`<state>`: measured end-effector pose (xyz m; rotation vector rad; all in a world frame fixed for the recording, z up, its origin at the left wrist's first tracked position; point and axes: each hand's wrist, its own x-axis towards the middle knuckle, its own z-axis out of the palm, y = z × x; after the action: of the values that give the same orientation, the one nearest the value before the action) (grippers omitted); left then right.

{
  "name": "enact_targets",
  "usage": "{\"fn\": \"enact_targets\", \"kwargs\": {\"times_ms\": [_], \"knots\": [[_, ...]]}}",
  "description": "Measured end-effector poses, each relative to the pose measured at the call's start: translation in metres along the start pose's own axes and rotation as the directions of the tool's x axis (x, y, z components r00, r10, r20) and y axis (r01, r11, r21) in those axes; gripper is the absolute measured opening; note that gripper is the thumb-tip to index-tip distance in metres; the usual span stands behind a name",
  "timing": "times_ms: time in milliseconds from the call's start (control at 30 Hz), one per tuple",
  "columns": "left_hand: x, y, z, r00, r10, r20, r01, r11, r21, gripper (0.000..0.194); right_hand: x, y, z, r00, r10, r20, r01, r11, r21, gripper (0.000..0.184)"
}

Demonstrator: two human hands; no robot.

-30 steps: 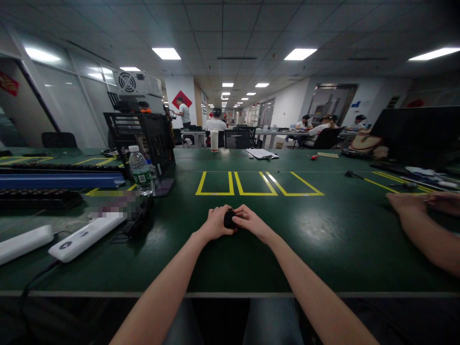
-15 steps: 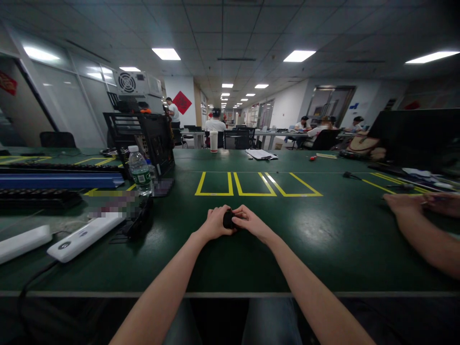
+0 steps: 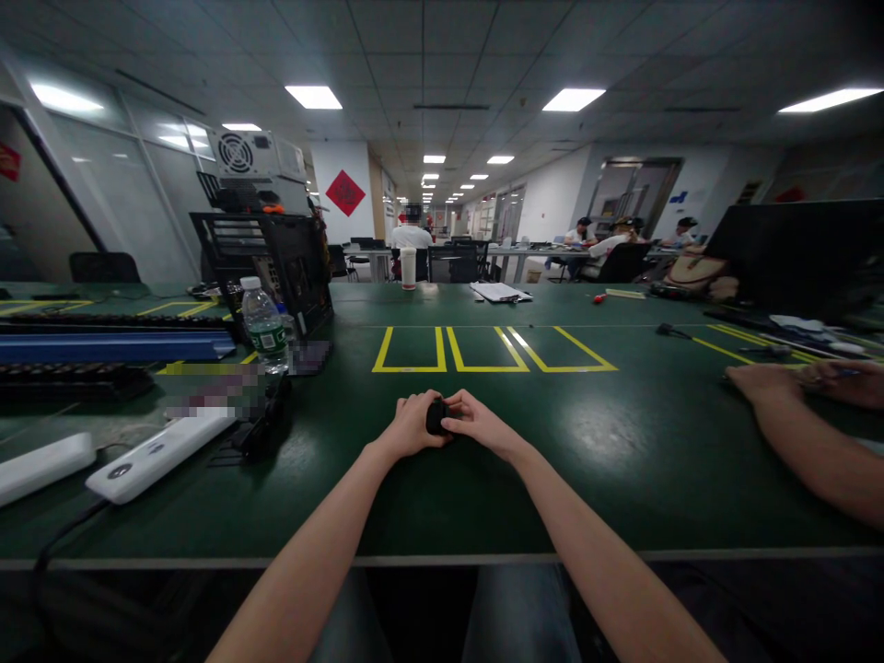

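Note:
A small dark, rounded object (image 3: 436,417) is held between my two hands just above or on the green table (image 3: 483,506); its kind is too dark to make out. My left hand (image 3: 414,424) wraps around its left side with closed fingers. From the right, my right hand (image 3: 478,424) pinches it with thumb and fingers. Part of the object is hidden by the fingers of both hands. Beyond the hands, yellow tape outlines (image 3: 483,370) mark the table top.
To the left are a white power strip (image 3: 162,459), a water bottle (image 3: 264,327) and an open computer case (image 3: 290,267). A white cup (image 3: 409,269) and a clipboard (image 3: 501,292) stand farther back. Another person's arm (image 3: 794,433) rests at the right.
The view has shifted slightly. Both hands stay around the dark object, with little visible change in their grip.

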<state>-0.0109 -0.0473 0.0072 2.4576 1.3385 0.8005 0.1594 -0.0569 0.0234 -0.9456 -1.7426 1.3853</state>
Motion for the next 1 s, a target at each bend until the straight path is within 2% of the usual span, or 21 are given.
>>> {"fn": "enact_targets", "kwargs": {"times_ms": [167,300,500,633,800,900,1000], "knots": [[0.0,0.0,-0.001,1.0,0.024,0.002,-0.024,1.0,-0.015,0.055,0.006,0.009,0.001,0.998,0.027,-0.054,-0.026,0.999,0.032,0.029],[0.001,-0.001,0.001,1.0,0.01,0.0,-0.01,1.0,0.002,0.057,0.008,0.011,-0.001,0.995,0.089,-0.044,-0.087,0.994,0.061,0.031],[0.002,-0.001,0.002,1.0,0.01,0.002,-0.01,1.0,0.017,0.055,0.003,0.009,-0.004,0.998,-0.011,0.055,0.008,0.998,0.07,0.039],[0.002,-0.002,0.003,1.0,0.026,-0.008,-0.025,0.999,0.023,0.057,0.006,0.014,-0.002,1.0,-0.003,-0.002,0.003,0.999,0.041,0.029],[0.002,-0.002,0.003,0.999,0.032,-0.007,-0.032,0.999,0.026,0.057,0.012,0.021,-0.002,0.996,0.06,-0.07,-0.059,0.998,0.02,0.032],[0.001,-0.001,0.001,1.0,0.017,0.006,-0.017,1.0,0.019,0.055,0.009,0.018,-0.004,0.999,0.032,-0.029,-0.032,0.999,0.02,0.03],[0.001,0.001,-0.001,1.0,0.009,0.014,-0.009,1.0,0.011,0.053,0.003,0.011,-0.005,0.998,-0.003,0.064,0.001,0.999,0.044,0.038]]}}
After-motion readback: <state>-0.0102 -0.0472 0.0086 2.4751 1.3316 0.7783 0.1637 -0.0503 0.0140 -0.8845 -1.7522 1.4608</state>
